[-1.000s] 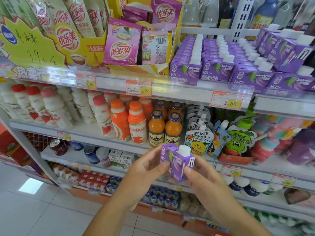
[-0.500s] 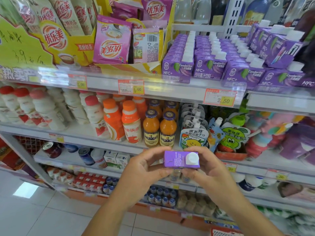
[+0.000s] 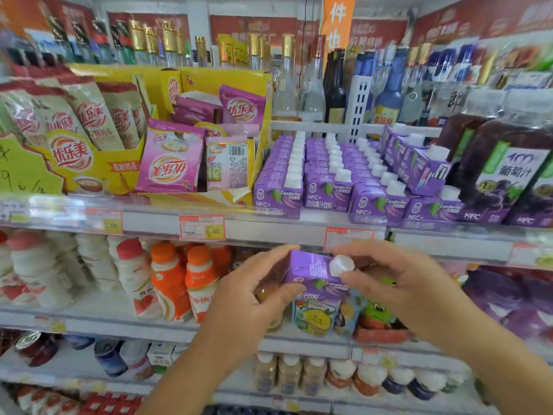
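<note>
Against the shop wall, a white shelving unit point(image 3: 269, 226) fills the view, stocked on every tier. Upper left: yellow display boxes point(image 3: 98, 172) hold pink and beige milk-tea sachets. Upper right: tall dark grape juice cartons point(image 3: 505, 175) stand at the shelf end. Between these two, rows of purple Condorito cartons point(image 3: 326, 175) with white caps run from the shelf edge to the back, and a few more lie tilted on top of the rows at the right. Glass bottles point(image 3: 287, 85) line the tier above. One tier down, orange-capped bottles point(image 3: 170, 283) stand at the left beside white bottles with red caps.

Centre, in front of the shelf edge: the left hand point(image 3: 248, 307) and the right hand point(image 3: 401, 286) are close together, both clamped on one small purple juice carton point(image 3: 311, 271). The left hand grips its left end, fingers over the top and thumb on the near face. The right hand pinches the cap end between forefinger and thumb. The carton is held in the air, tipped so that its white cap point(image 3: 341, 265) points right and toward the viewer. It sits just below the stocked rows and in front of a price tag point(image 3: 348, 238).
</note>
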Action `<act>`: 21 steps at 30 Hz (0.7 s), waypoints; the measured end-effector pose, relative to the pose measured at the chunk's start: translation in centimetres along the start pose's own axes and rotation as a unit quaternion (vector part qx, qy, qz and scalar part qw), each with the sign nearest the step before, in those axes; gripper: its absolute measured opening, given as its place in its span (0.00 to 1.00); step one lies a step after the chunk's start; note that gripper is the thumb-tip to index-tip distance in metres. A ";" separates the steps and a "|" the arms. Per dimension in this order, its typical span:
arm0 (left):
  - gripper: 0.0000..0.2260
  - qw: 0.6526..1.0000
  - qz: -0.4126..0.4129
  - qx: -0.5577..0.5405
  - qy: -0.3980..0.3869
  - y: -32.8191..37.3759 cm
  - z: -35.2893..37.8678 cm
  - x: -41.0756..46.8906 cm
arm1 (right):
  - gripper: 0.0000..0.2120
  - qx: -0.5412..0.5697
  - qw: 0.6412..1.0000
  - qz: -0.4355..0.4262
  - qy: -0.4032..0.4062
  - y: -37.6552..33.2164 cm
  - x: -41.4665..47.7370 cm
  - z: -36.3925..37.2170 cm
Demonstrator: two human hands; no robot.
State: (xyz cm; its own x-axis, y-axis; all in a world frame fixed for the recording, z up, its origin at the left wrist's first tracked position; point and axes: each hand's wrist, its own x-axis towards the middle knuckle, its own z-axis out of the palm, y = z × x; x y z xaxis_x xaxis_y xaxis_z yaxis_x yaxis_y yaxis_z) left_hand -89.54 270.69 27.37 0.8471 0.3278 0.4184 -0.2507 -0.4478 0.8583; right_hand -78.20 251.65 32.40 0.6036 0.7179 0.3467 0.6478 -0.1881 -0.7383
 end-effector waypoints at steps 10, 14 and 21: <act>0.29 0.886 0.180 0.423 0.060 -0.5 -2.4 9.9 | 0.12 -0.249 0.962 -0.057 0.095 -1.6 6.9 -4.1; 0.26 0.872 0.203 0.441 0.067 -2.1 -2.5 10.1 | 0.13 -0.292 0.954 -0.027 0.062 -0.8 8.6 -4.6; 0.25 0.877 0.204 0.430 0.072 -2.9 -2.4 10.3 | 0.13 -0.324 0.946 -0.001 0.000 0.3 10.3 -4.5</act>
State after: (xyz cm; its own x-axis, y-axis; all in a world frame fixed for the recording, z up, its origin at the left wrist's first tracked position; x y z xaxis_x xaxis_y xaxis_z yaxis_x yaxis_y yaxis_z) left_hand -81.22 277.37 29.95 0.6850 0.0685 0.7253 -0.0209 -0.9933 0.1135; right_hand -69.71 255.99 38.40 0.6019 0.7188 0.3478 0.7980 -0.5583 -0.2272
